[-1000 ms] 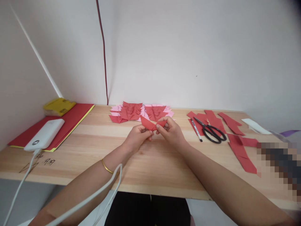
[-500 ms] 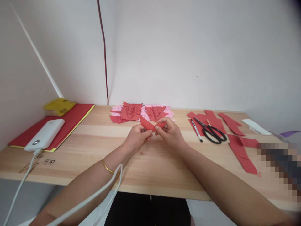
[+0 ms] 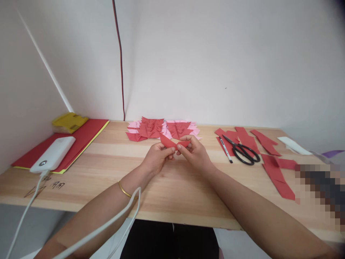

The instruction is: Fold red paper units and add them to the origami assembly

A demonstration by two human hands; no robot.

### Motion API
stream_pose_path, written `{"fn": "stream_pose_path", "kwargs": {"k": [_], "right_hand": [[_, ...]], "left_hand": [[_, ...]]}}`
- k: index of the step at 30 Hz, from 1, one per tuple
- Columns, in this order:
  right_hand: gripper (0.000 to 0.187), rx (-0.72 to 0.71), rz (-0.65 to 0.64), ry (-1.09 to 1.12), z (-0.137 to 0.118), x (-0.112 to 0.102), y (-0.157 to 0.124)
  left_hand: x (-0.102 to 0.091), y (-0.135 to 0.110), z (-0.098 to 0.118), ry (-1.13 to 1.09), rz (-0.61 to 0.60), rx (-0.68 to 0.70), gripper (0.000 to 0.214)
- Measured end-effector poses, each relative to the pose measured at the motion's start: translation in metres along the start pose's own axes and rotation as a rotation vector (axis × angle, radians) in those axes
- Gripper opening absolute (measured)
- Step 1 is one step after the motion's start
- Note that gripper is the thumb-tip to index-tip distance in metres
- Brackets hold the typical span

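Between my two hands is a folded red paper piece (image 3: 167, 141), raised a little above the tabletop, its two pointed ends angled up and outward. My left hand (image 3: 159, 156) pinches its left side, thumb in front. The right side is pinched by my right hand (image 3: 194, 153), with the thumb near the middle fold. Just behind lie rows of folded red paper pieces (image 3: 151, 127) and pink paper pieces (image 3: 194, 126) with pointed tips. My fingers hide part of the held paper.
Scissors (image 3: 245, 154), a pen (image 3: 225, 149) and red paper strips (image 3: 279, 176) lie at right. At left, a white power bank (image 3: 53, 154) and a yellow packet (image 3: 70, 123) rest on red sheets (image 3: 29, 151). A white cable (image 3: 102, 226) crosses my left forearm.
Both hands keep their pinch on the red paper, and the thumbs have shifted only slightly. The whole view has moved a touch.
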State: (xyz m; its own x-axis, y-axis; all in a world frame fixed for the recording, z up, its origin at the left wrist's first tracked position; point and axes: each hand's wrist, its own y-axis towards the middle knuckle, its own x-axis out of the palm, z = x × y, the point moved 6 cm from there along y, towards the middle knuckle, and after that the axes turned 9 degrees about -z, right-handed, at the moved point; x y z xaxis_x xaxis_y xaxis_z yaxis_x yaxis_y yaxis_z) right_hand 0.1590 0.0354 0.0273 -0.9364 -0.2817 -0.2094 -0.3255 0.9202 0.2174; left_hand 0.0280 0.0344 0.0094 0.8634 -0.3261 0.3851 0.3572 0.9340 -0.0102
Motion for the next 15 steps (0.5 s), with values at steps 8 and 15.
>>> {"fn": "stream_pose_path", "kwargs": {"k": [8,15], "right_hand": [[0.035,0.096,-0.114,-0.030,0.007,0.002,0.001],[0.024,0.010,-0.191,-0.051,-0.002,0.010,-0.001]], "left_hand": [[-0.003,0.000,0.003,0.021,0.019,0.002,0.015],[-0.008,0.002,-0.004,0.039,0.018,-0.023,0.014]]}}
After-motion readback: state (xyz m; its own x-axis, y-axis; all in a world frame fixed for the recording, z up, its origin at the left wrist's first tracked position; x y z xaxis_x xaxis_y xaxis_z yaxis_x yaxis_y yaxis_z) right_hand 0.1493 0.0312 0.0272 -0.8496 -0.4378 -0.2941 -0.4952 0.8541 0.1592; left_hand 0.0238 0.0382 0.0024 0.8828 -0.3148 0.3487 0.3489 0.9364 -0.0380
